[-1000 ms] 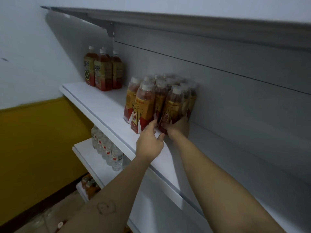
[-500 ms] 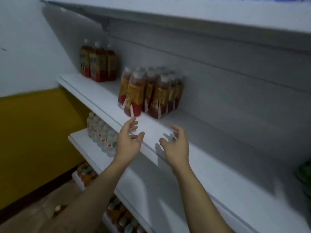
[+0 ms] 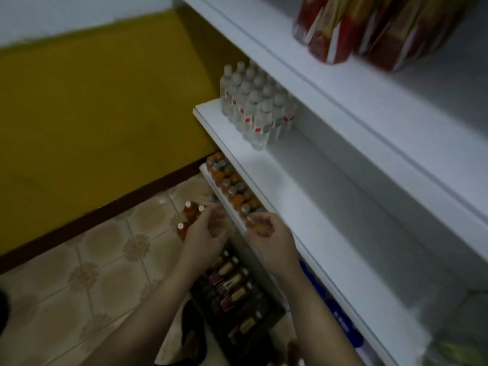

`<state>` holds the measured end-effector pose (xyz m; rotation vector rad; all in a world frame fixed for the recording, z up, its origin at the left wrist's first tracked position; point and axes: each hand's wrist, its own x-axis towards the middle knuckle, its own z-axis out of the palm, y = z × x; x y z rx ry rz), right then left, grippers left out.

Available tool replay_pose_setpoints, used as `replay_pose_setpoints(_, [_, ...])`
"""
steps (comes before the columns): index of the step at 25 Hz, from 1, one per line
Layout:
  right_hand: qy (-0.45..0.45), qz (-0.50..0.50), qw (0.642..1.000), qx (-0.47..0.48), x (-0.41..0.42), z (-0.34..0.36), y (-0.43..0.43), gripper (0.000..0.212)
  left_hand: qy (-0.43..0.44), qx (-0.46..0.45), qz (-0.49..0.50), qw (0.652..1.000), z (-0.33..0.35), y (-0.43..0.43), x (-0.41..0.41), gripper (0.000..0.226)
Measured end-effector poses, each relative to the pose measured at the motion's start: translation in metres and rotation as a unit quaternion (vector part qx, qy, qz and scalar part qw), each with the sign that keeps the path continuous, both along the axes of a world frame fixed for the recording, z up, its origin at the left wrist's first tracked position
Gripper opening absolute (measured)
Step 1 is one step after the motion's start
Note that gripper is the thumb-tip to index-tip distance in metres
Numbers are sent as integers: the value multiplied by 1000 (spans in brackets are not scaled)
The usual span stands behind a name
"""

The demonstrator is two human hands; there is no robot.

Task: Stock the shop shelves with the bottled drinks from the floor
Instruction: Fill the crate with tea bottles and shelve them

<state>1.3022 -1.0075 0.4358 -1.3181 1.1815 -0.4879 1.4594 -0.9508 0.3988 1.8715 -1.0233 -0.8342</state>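
Note:
The pack of red-and-yellow tea bottles stands on the upper white shelf at the top right. My left hand and right hand hang empty below it, fingers loosely curled, in front of the middle shelf's edge. A few brown bottles with white caps stand on the tiled floor just beyond my left hand. Under my wrists lies a dark tray of bottles near the floor.
A pack of clear water bottles sits at the left end of the middle shelf. Orange-capped bottles line a lower shelf. The yellow wall with a dark skirting closes the left side. Blue items lie low under the middle shelf.
Both hands let go of the tea pack on the upper shelf and dropped away. My view has swung down toward the floor and lower shelves.

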Motion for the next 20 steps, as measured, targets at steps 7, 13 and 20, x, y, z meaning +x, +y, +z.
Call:
replay_pose_setpoints(7, [141,-21,975,173,48,-165,23,24,36,179,-63,981,-124,19,45,53])
replay_pose_setpoints(13, [211,-55,929,298,70,-339,46,34,44,291,-147,944,-277,9,67,52])
replay_pose_setpoints(20, [240,-112,888,375,63,-508,71,30,30,360,-284,888,-454,3,47,61])
